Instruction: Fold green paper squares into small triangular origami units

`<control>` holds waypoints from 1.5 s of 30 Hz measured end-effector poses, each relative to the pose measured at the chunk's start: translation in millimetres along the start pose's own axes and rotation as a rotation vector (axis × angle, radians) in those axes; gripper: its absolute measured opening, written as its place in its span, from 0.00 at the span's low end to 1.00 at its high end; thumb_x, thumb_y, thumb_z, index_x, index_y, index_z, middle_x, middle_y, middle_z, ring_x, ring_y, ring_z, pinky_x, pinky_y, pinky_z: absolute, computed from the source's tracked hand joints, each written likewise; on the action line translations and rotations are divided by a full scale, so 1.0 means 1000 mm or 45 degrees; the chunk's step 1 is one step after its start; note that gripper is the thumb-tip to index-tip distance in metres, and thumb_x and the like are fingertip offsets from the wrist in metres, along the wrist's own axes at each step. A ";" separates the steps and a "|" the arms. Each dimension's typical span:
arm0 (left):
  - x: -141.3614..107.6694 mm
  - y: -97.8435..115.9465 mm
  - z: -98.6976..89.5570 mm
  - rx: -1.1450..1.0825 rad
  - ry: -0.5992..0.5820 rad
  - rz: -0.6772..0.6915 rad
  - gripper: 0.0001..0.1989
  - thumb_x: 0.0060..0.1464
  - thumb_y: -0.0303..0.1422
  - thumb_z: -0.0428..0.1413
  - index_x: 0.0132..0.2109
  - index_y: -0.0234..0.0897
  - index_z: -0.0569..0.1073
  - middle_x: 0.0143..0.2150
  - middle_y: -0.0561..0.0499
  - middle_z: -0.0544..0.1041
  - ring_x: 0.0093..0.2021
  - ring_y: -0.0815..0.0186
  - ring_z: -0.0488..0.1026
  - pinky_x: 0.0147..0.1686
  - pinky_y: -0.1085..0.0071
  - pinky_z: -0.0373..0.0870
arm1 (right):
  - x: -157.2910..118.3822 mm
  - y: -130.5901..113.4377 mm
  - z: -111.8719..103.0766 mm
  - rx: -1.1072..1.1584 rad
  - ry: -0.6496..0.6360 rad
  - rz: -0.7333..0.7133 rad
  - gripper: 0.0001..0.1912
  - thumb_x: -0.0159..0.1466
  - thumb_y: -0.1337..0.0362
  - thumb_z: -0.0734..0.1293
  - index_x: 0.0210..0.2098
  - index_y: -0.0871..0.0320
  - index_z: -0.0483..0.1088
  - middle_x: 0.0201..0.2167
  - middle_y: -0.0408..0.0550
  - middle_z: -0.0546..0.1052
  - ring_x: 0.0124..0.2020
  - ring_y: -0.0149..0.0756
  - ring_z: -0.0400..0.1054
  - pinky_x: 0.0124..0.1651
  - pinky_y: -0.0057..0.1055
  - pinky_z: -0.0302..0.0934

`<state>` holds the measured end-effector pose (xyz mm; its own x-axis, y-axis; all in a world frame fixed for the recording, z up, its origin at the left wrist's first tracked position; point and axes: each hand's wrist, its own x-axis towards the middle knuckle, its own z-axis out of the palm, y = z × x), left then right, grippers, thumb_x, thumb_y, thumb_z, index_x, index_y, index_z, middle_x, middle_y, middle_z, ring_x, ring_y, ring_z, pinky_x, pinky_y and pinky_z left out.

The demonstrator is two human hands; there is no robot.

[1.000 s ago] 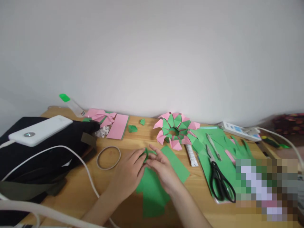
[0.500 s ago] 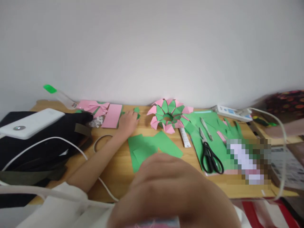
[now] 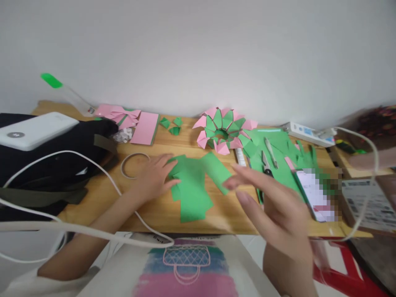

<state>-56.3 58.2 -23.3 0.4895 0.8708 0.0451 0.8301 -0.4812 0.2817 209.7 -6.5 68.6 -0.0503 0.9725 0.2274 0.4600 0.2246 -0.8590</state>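
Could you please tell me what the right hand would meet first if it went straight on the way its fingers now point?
Probably the slanted green paper ahead of the right hand, though the hand seems raised, so it might pass over the sheet.

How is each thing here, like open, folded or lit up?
Left hand: open, fingers spread
Right hand: open, raised, blurred
Green paper sheets: flat, overlapping
Small green paper pieces: folded
Pink-and-green paper ring: assembled
Power bank: display lit
Phone: screen lit
Power strip: plug inserted
Scissors: partly hidden; open or shut unclear
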 end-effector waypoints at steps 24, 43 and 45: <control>-0.014 -0.013 0.032 -0.050 0.107 0.025 0.27 0.61 0.44 0.53 0.62 0.33 0.67 0.66 0.34 0.66 0.67 0.48 0.62 0.64 0.48 0.59 | -0.087 0.080 0.095 -1.041 -0.035 -0.388 0.26 0.69 0.53 0.59 0.62 0.60 0.63 0.61 0.56 0.71 0.62 0.47 0.63 0.64 0.45 0.56; -0.011 -0.015 0.034 -0.339 0.278 -0.028 0.27 0.58 0.35 0.54 0.63 0.36 0.61 0.61 0.38 0.70 0.61 0.51 0.67 0.61 0.49 0.62 | -0.148 0.090 0.077 -0.999 0.141 -0.515 0.15 0.66 0.72 0.63 0.49 0.52 0.74 0.47 0.51 0.80 0.49 0.39 0.72 0.51 0.40 0.63; -0.012 -0.015 0.033 -0.348 0.295 -0.027 0.27 0.58 0.34 0.54 0.63 0.35 0.61 0.61 0.38 0.70 0.61 0.51 0.67 0.61 0.49 0.62 | -0.144 0.088 0.079 -0.999 0.148 -0.497 0.16 0.66 0.73 0.62 0.49 0.52 0.74 0.47 0.50 0.80 0.48 0.39 0.72 0.51 0.40 0.63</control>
<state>-65.4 51.7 -59.7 0.3735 0.8949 0.2442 0.7217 -0.4458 0.5296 187.3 -121.4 -76.2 -0.2603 0.8133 0.5204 0.9068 0.3910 -0.1574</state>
